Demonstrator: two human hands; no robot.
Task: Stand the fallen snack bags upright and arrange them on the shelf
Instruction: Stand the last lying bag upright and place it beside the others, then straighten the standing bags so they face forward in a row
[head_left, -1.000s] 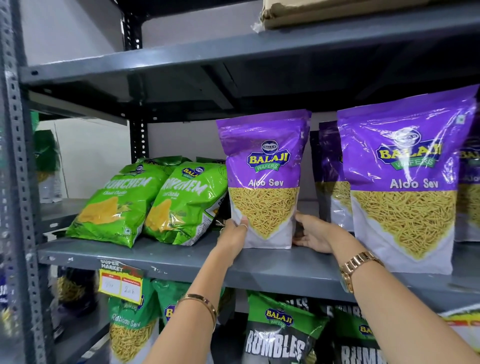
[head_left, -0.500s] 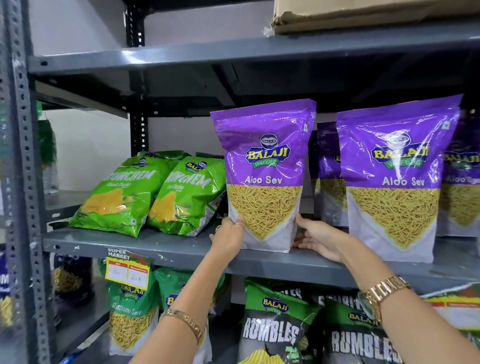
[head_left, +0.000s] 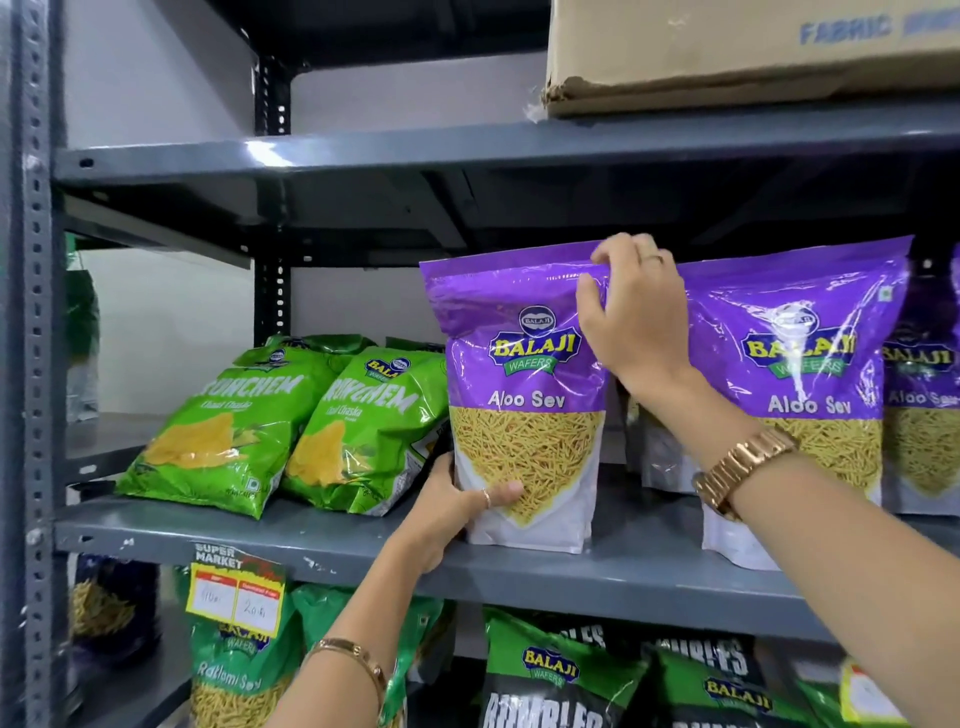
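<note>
A purple Aloo Sev bag (head_left: 519, 374) stands upright on the grey metal shelf (head_left: 337, 545). My left hand (head_left: 457, 509) grips its lower left corner, thumb on the front. My right hand (head_left: 634, 312) pinches its top right edge. Another purple Aloo Sev bag (head_left: 810, 395) stands upright to the right, with more purple bags behind and at the far right edge (head_left: 924, 395). Two green Crunchem bags (head_left: 228, 426) (head_left: 363, 431) lie tilted back on the shelf's left part.
A cardboard box (head_left: 753, 52) sits on the shelf above. The shelf below holds Ratlami Sev bags (head_left: 234, 675) and black Rumbles bags (head_left: 556, 686). A yellow price tag (head_left: 236, 592) hangs from the shelf's front lip. A perforated steel upright (head_left: 31, 364) borders the left.
My right hand has risen from the bag's lower right side to its top right edge. My left hand stays at the lower left corner. The view has moved closer.
</note>
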